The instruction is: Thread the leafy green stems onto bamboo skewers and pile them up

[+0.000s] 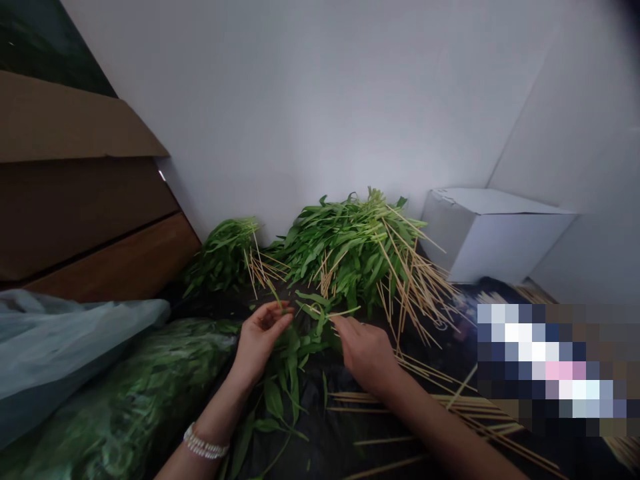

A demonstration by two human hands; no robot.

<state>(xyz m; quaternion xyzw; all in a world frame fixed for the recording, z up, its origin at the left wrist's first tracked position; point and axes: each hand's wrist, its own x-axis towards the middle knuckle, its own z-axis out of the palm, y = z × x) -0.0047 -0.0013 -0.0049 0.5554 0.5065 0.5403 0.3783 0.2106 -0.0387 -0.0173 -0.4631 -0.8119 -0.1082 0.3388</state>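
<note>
My left hand [263,333], with a beaded bracelet at the wrist, pinches a leafy green stem [273,291] between thumb and fingers. Across a small gap, my right hand [364,348] is closed on a thin bamboo skewer, which its fingers mostly hide. Another leafy sprig [320,308] lies across the skewer just ahead of the right fingertips. Below and between the hands, loose long-leaved greens [290,373] rest on black plastic sheeting [310,433]. Several bare bamboo skewers [360,400] lie under and beside the right forearm.
Against the white wall stand a large heap of skewered greens [340,247] and a smaller one [223,250]. A white box [505,233] sits back right. At left are cardboard boxes [75,207] and a clear plastic bag of greens [150,387]. A blurred patch covers the right side.
</note>
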